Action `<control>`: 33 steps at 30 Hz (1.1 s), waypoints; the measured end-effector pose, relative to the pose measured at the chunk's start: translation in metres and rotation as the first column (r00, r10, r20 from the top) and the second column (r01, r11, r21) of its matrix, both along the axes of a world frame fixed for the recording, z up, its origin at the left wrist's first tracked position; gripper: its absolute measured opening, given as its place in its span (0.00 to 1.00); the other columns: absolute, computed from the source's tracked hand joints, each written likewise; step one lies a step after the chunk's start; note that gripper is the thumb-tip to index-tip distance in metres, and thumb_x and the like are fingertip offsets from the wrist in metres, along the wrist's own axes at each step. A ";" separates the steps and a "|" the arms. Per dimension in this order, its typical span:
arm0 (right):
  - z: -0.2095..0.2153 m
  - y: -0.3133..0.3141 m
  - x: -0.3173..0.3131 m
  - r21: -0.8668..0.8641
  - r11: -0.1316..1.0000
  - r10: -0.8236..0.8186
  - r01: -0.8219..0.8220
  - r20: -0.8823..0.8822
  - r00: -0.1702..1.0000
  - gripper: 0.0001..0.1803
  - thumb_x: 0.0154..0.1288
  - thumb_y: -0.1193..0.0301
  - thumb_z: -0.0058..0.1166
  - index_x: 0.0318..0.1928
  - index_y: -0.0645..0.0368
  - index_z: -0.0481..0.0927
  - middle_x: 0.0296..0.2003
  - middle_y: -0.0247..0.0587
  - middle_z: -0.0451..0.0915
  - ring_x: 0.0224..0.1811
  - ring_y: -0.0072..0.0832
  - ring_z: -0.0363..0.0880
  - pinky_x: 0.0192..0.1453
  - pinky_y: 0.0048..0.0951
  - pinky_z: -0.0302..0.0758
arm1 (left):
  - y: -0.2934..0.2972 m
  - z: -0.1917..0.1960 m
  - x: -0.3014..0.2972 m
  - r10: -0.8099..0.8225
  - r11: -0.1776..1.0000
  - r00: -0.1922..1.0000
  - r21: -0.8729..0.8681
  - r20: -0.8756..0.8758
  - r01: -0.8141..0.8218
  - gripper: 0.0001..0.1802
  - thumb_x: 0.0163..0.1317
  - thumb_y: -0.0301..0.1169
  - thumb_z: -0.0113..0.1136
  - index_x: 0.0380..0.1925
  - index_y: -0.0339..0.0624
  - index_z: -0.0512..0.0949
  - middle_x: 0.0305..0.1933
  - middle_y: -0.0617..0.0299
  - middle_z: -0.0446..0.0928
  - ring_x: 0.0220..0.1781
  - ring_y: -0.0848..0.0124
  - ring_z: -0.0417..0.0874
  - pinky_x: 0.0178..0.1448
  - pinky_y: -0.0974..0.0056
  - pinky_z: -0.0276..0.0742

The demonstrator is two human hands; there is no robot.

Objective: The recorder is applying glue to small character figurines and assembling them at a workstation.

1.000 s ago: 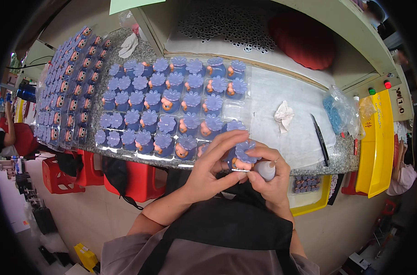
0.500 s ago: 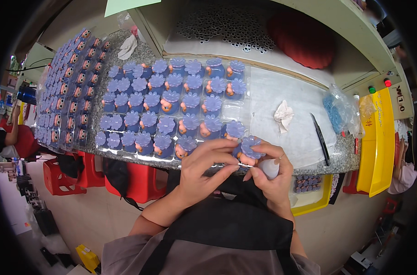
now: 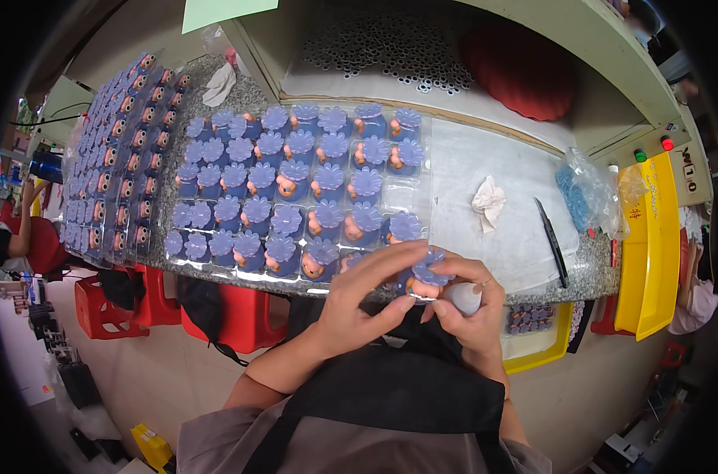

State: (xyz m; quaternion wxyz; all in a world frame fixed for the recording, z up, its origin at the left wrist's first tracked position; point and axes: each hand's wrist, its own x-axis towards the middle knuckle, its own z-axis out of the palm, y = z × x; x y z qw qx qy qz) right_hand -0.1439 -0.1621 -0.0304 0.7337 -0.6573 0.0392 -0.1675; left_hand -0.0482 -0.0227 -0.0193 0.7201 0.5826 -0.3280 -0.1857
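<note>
Between my two hands, at the table's front edge, is a small toy figure point(image 3: 428, 273) with a purple flower-shaped top and a pink and orange face part. My left hand point(image 3: 372, 294) grips it from the left, thumb at its lower side and fingers behind. My right hand point(image 3: 473, 312) holds its right side with thumb and fingertips. A whitish, rounded bottle-like object point(image 3: 463, 299) is tucked in the right palm. Just beyond lies a clear plastic tray point(image 3: 398, 192) with rows of similar blue figures; my left fingers overlap its near right corner.
Stacked trays of eyed figures point(image 3: 110, 170) stand left. White paper point(image 3: 462, 158) carries a crumpled tissue point(image 3: 489, 204) and a black craft knife point(image 3: 552, 241). Small eye pieces point(image 3: 390, 47) lie on the back shelf beside a red cushion-like object point(image 3: 518, 67). A yellow tray point(image 3: 647, 245) is right.
My left hand has closed in around the figure, its fingers now nearer together behind it. The figure has shifted slightly and tilted. My right hand has barely moved.
</note>
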 end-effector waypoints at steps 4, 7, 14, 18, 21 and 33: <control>-0.001 0.003 0.002 0.018 1.000 -0.023 0.024 -0.009 1.000 0.18 0.50 0.79 0.54 0.44 0.67 0.69 0.46 0.51 0.70 0.38 0.30 0.77 0.26 0.24 0.78 | -0.001 -0.007 -0.002 -0.041 0.998 0.997 0.060 0.064 0.037 0.21 0.50 0.24 0.54 0.47 0.33 0.70 0.50 0.50 0.71 0.55 0.56 0.70 0.57 0.58 0.64; -0.001 0.004 0.002 0.021 0.999 -0.037 0.037 -0.013 0.999 0.18 0.50 0.79 0.54 0.44 0.67 0.69 0.45 0.49 0.71 0.38 0.29 0.77 0.25 0.24 0.78 | -0.002 -0.008 -0.003 -0.027 0.998 0.998 0.053 0.054 0.024 0.21 0.50 0.24 0.53 0.47 0.33 0.70 0.50 0.49 0.71 0.54 0.57 0.71 0.56 0.60 0.66; -0.003 0.004 0.002 0.037 0.999 -0.038 0.038 -0.023 0.999 0.18 0.51 0.79 0.53 0.44 0.67 0.68 0.44 0.46 0.71 0.37 0.25 0.75 0.25 0.22 0.78 | -0.003 -0.013 -0.006 -0.025 0.999 1.000 0.035 0.002 0.025 0.22 0.51 0.24 0.53 0.49 0.36 0.69 0.51 0.50 0.69 0.53 0.62 0.71 0.50 0.65 0.71; 0.003 0.004 0.002 0.050 0.998 -0.020 0.024 -0.094 0.995 0.18 0.52 0.78 0.53 0.45 0.67 0.68 0.43 0.46 0.70 0.36 0.26 0.75 0.24 0.22 0.77 | -0.004 -0.015 -0.004 -0.022 1.000 0.999 -0.018 0.027 0.022 0.22 0.51 0.24 0.52 0.50 0.37 0.69 0.53 0.52 0.67 0.53 0.65 0.70 0.44 0.69 0.74; 0.004 0.005 0.003 0.073 0.997 -0.024 0.031 -0.096 0.995 0.18 0.52 0.77 0.53 0.45 0.68 0.68 0.44 0.46 0.70 0.35 0.25 0.76 0.23 0.22 0.77 | -0.003 -0.016 -0.004 -0.021 1.000 0.999 -0.002 0.041 0.021 0.22 0.52 0.24 0.52 0.50 0.38 0.69 0.53 0.53 0.67 0.53 0.66 0.70 0.43 0.70 0.75; 0.005 0.004 0.004 0.042 0.997 -0.052 0.058 -0.116 0.992 0.18 0.51 0.78 0.53 0.45 0.69 0.68 0.39 0.45 0.72 0.30 0.21 0.74 0.23 0.21 0.77 | -0.003 -0.012 -0.001 -0.056 0.998 0.998 0.035 -0.013 0.057 0.23 0.52 0.24 0.52 0.51 0.40 0.68 0.52 0.54 0.67 0.51 0.67 0.71 0.43 0.71 0.75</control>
